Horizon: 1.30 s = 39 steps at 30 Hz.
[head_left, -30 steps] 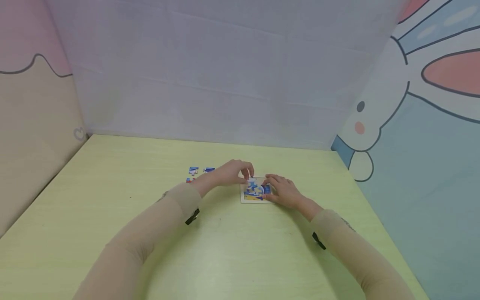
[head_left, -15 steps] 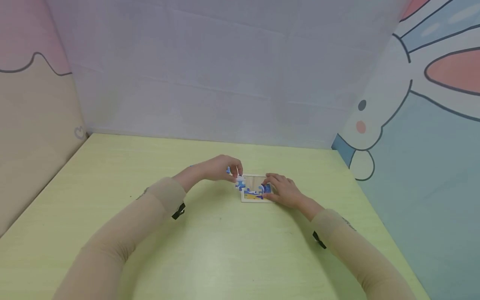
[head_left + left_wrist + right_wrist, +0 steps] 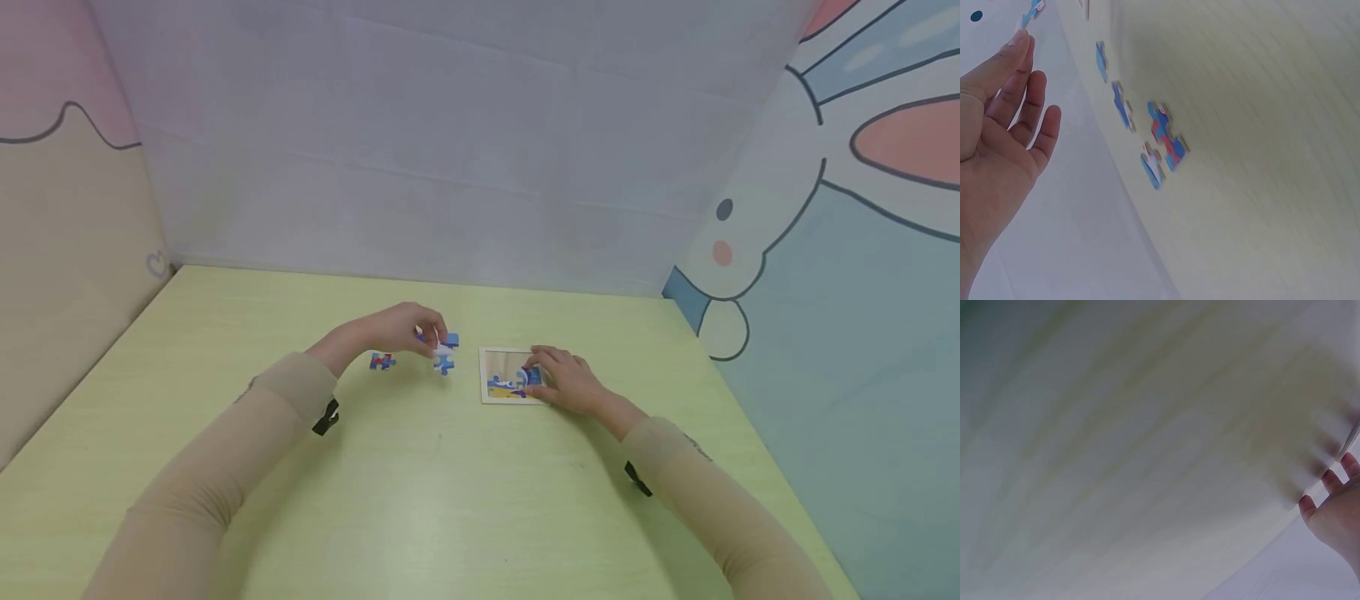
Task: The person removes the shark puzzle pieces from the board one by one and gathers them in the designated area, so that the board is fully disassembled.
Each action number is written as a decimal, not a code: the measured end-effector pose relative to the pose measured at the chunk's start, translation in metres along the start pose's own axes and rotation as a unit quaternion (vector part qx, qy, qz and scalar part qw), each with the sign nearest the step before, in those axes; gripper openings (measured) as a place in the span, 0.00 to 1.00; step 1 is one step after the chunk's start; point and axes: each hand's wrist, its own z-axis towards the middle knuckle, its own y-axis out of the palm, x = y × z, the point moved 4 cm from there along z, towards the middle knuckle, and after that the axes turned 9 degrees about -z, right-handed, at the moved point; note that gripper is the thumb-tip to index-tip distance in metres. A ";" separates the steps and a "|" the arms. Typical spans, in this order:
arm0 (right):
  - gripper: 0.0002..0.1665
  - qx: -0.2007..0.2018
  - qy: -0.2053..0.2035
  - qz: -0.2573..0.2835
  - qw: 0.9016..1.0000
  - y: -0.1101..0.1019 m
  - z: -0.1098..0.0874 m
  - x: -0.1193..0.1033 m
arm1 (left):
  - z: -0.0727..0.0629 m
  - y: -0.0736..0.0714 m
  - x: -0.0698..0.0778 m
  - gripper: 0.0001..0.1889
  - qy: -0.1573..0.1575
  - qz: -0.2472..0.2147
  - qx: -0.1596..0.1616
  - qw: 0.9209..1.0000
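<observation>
My left hand [image 3: 405, 327] pinches a light-blue and white jigsaw piece [image 3: 444, 362] between thumb and fingertips, above the table to the left of the puzzle frame. In the left wrist view this piece [image 3: 1034, 12] shows at the fingertips of the left hand [image 3: 1007, 119]. The white-edged puzzle frame [image 3: 483, 383] lies flat, with pieces along its bottom and right side and bare wood at its upper left. My right hand [image 3: 568, 382] rests on the frame's right side, thumb toward the near edge. Its fingertips [image 3: 1330, 478] touch down in the right wrist view.
Loose jigsaw pieces lie left of the frame: a red and blue one [image 3: 382, 361] and a blue one [image 3: 452, 339], partly behind the left hand. The left wrist view shows several, including a pale-blue piece [image 3: 1102, 61]. A cloth wall [image 3: 420, 167] stands behind the table.
My left hand has lifted the light-blue and white piece out of the frame and moved left with it, baring wood there. The right hand has stayed on the frame.
</observation>
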 end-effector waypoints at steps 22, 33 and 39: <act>0.27 -0.008 0.000 0.000 1.000 0.001 0.000 0.000 | -0.017 -0.005 -0.056 0.10 -0.077 -0.020 0.038 0.996; 0.27 -0.004 -0.008 0.003 1.000 0.000 -0.001 -0.003 | -0.014 0.000 -0.064 0.11 -0.085 -0.009 0.055 0.995; 0.27 -0.014 -0.002 0.000 1.000 -0.001 0.000 -0.003 | -0.016 -0.004 -0.059 0.12 -0.081 -0.007 0.064 0.995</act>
